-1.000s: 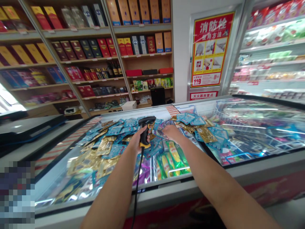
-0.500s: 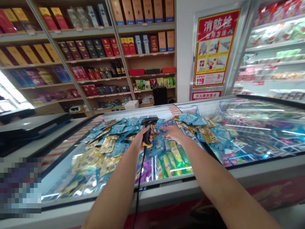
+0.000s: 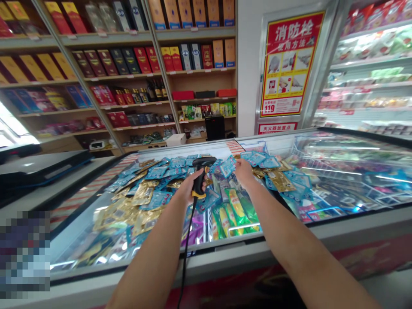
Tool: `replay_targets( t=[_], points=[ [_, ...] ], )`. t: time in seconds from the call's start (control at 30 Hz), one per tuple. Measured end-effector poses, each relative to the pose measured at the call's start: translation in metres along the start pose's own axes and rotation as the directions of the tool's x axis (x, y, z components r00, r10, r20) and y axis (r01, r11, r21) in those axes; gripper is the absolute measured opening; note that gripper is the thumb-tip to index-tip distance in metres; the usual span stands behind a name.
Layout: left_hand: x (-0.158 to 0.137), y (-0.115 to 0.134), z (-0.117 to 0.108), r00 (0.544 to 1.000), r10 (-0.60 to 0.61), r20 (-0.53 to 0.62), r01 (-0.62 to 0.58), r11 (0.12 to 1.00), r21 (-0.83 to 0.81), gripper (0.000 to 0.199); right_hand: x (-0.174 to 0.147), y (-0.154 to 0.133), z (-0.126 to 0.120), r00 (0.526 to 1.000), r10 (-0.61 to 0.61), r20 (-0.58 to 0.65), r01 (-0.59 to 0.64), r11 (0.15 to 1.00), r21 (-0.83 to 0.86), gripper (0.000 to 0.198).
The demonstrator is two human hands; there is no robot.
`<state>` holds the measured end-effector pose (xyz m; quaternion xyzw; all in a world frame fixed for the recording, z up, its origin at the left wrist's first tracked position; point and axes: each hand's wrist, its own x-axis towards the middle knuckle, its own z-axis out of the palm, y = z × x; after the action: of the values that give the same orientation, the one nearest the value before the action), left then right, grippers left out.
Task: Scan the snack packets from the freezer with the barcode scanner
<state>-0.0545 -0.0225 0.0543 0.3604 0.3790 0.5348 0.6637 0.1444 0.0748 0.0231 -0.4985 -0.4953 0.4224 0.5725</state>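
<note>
My left hand (image 3: 192,183) is wrapped round the grip of a black and yellow barcode scanner (image 3: 198,184), whose head points right and whose cable runs down toward me. To its right, my right hand (image 3: 243,171) pinches the edge of a blue packet (image 3: 228,166), raised just in front of the scanner head. On the glass lid to the left lies a heap of blue packets (image 3: 160,200) and gold packets (image 3: 143,194). A smaller pile with gold packets (image 3: 280,180) and blue ones lies right of my right hand.
Under the freezer's glass lid are green and yellow bags (image 3: 236,204). The freezer's front edge (image 3: 225,257) runs across below my arms. A flat dark device (image 3: 58,167) stands at the left. Shelves of boxes (image 3: 119,62) and a red poster (image 3: 291,64) are behind.
My right hand has drawn a blue packet up from the glass and moved slightly right and up with it. The left hand with the barcode scanner has barely moved.
</note>
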Motion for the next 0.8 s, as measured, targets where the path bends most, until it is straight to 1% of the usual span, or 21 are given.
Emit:
replay_targets(
  t=[0.1, 0.17, 0.23, 0.4, 0.47, 0.53, 0.6, 0.67, 0.73, 0.8],
  points=[
    [0.0006, -0.0007, -0.001, 1.0, -0.021, 0.019, 0.02, 0.999, 0.033, 0.024, -0.0016, -0.0044, -0.0016, 0.991, -0.101, -0.085, 0.085, 0.981, -0.175, 0.01],
    [0.0002, -0.0005, -0.0006, 1.0, -0.027, 0.014, 0.026, 0.999, 0.031, 0.024, -0.0021, -0.0052, -0.0019, 0.985, -0.13, -0.111, 0.101, 0.966, -0.237, 0.012],
    [-0.0007, 0.0, 0.0008, 1.0, -0.018, 0.007, 0.018, 1.0, 0.008, 0.022, -0.002, -0.0045, -0.0022, 0.983, -0.148, -0.11, 0.114, 0.956, -0.271, 0.013],
    [-0.0022, 0.001, 0.0043, 1.0, -0.015, 0.005, 0.016, 1.0, -0.007, 0.021, -0.0043, -0.0025, -0.0037, 0.982, -0.188, -0.031, 0.157, 0.889, -0.429, 0.005],
    [-0.0019, 0.0008, 0.0043, 1.0, -0.017, 0.009, 0.017, 1.0, 0.001, 0.022, -0.0068, -0.0025, -0.004, 0.981, -0.192, -0.017, 0.162, 0.867, -0.471, 0.009],
    [-0.0014, 0.0005, 0.0035, 1.0, -0.009, 0.01, 0.009, 1.0, 0.001, 0.023, -0.0089, -0.0024, -0.0043, 0.981, -0.192, -0.009, 0.165, 0.864, -0.476, 0.014],
    [-0.0009, 0.0001, 0.0023, 1.0, -0.011, 0.011, 0.011, 1.0, 0.006, 0.023, -0.0099, -0.0018, -0.0049, 0.981, -0.196, 0.01, 0.177, 0.864, -0.471, 0.015],
    [-0.0004, -0.0003, 0.0011, 1.0, -0.025, 0.014, 0.025, 1.0, 0.019, 0.023, -0.0096, -0.0012, -0.0059, 0.975, -0.212, 0.068, 0.218, 0.842, -0.493, 0.01],
    [0.0, -0.0006, 0.0002, 0.999, -0.031, 0.027, 0.03, 0.999, 0.027, 0.024, -0.0082, -0.0006, -0.0066, 0.96, -0.237, 0.146, 0.278, 0.793, -0.542, 0.005],
    [0.0002, -0.0009, -0.0001, 0.999, -0.018, 0.038, 0.017, 0.999, 0.027, 0.024, -0.0059, 0.0, -0.0065, 0.95, -0.253, 0.186, 0.314, 0.747, -0.586, 0.004]
  ],
)
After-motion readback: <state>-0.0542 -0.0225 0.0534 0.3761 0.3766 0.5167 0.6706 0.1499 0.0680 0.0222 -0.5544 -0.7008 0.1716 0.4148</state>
